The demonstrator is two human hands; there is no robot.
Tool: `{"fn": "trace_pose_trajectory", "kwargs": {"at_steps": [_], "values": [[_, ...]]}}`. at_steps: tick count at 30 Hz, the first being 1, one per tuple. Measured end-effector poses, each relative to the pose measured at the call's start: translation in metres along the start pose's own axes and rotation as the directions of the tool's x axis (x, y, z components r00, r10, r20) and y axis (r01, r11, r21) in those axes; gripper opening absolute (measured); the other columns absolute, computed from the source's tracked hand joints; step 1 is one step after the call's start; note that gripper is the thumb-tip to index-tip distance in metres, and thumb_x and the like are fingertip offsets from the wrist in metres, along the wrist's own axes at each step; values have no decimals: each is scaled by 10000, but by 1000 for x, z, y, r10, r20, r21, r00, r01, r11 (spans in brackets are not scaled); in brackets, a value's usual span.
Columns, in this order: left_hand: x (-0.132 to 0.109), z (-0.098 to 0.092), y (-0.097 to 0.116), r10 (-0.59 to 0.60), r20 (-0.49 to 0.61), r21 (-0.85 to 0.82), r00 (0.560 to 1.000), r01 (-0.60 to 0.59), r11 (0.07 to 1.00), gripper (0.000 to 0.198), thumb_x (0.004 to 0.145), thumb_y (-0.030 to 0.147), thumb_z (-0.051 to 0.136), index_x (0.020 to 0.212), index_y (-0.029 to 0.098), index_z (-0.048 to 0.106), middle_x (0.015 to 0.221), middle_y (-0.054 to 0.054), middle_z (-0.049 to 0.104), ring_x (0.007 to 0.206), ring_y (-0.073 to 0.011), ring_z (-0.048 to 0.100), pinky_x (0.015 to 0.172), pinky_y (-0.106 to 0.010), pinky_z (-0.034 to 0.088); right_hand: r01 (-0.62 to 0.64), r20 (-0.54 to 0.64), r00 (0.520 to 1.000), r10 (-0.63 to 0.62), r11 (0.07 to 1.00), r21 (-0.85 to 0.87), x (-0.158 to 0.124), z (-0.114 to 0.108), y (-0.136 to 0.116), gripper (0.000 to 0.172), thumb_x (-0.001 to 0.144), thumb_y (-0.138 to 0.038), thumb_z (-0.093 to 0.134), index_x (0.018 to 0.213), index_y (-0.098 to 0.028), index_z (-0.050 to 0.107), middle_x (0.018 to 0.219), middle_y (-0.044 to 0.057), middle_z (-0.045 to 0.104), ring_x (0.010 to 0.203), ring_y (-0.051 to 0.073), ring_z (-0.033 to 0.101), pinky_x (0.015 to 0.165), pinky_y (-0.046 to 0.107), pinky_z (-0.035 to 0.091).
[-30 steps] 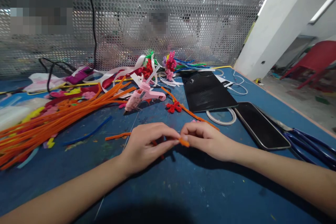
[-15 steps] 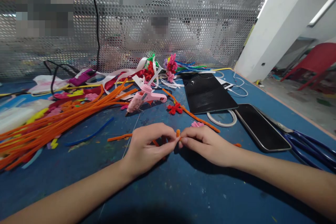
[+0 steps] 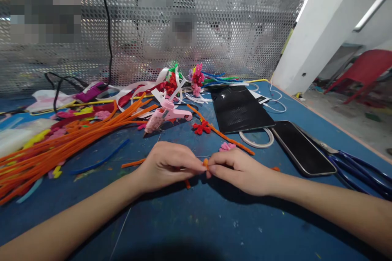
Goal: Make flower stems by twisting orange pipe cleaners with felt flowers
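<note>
Between my two hands is a small bent piece of orange pipe cleaner [image 3: 206, 163], mostly covered by the fingertips. My left hand [image 3: 171, 167] pinches it with thumb and forefinger. From the other side, my right hand [image 3: 240, 171] also has it between thumb and forefinger. Another orange pipe cleaner piece [image 3: 132, 163] lies on the table beside the left hand. A pink fuzzy flower [image 3: 227, 146] shows just beyond the right hand. Farther back lie a red pipe cleaner flower [image 3: 201, 128] and a long orange pipe cleaner [image 3: 220, 132].
A heap of orange pipe cleaners [image 3: 73, 138] spreads at the left, with a blue one [image 3: 105, 159] beside it. Behind my hands lies a pink glue gun [image 3: 163, 115]. A black tablet [image 3: 241, 110], a phone [image 3: 303, 149] and blue-handled scissors [image 3: 358, 167] lie at the right.
My left hand's fingers have closed further onto the bent orange piece, which stands out less above the fingertips now. The whole view has shifted slightly.
</note>
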State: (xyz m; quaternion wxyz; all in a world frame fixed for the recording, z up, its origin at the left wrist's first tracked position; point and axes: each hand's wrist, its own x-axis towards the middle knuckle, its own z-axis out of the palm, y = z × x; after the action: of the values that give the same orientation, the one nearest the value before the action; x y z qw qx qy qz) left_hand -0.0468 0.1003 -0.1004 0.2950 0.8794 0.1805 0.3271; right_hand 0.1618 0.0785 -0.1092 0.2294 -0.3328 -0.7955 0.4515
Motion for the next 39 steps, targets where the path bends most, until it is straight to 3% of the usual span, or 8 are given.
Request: {"fn": "trace_pose_trajectory", "kwargs": {"at_steps": [12,14,17,20,24,29,33,39], "values": [[2,10,10,-153,-101,223,983,173,959,79,801,210,594,776,173,659,802,-32,649,762,-128,601,717,-237,482,60,-191,976,-102,975,-215,-4,8,3,215,822,-150,434,662,-149,577,535,-46,437,500,66,357,494,182,293],[6,14,17,-316,-94,185,944,328,926,117,818,247,567,770,173,644,762,-15,650,708,-120,596,660,-223,482,97,-207,966,-154,961,-259,-5,8,5,211,839,-168,429,713,-147,597,558,-37,474,502,66,381,503,184,303],[8,21,25,-562,-69,8,824,564,826,183,831,309,539,778,158,627,655,4,634,559,-104,571,482,-182,453,140,-197,955,-222,923,-358,-6,5,8,222,872,-199,410,800,-150,614,631,-11,559,531,74,441,533,196,316],[6,25,25,-624,-73,-152,778,610,778,180,824,309,551,799,149,630,671,-6,653,579,-112,599,479,-179,469,164,-174,944,-281,856,-491,-7,3,10,247,896,-219,383,812,-156,607,668,9,581,572,95,467,564,218,320],[-1,26,20,-499,-106,-73,860,494,866,165,858,234,507,929,195,651,828,-12,694,735,-120,643,634,-196,508,135,-202,937,-286,827,-546,-8,1,11,218,889,-183,384,816,-137,584,738,50,568,693,135,488,640,241,352],[-9,23,14,-106,-32,183,994,110,977,179,846,130,507,931,201,648,841,-16,697,792,-114,638,739,-210,499,175,-124,962,-244,897,-406,-9,0,7,186,881,-140,399,802,-144,567,722,24,578,661,115,482,632,227,352],[-21,24,21,130,34,511,991,-129,850,223,860,153,494,1012,253,623,874,1,706,823,-136,643,762,-249,495,148,-76,981,-178,943,-300,-7,-2,4,209,894,-169,399,775,-149,569,694,5,569,628,98,475,602,211,345],[-28,31,39,208,-58,742,976,-97,663,311,859,119,476,1041,337,602,936,34,701,910,-172,637,912,-364,453,152,-6,987,-163,931,-330,-8,2,2,198,857,-127,412,699,-152,528,636,-13,541,580,86,441,561,202,317]]}}
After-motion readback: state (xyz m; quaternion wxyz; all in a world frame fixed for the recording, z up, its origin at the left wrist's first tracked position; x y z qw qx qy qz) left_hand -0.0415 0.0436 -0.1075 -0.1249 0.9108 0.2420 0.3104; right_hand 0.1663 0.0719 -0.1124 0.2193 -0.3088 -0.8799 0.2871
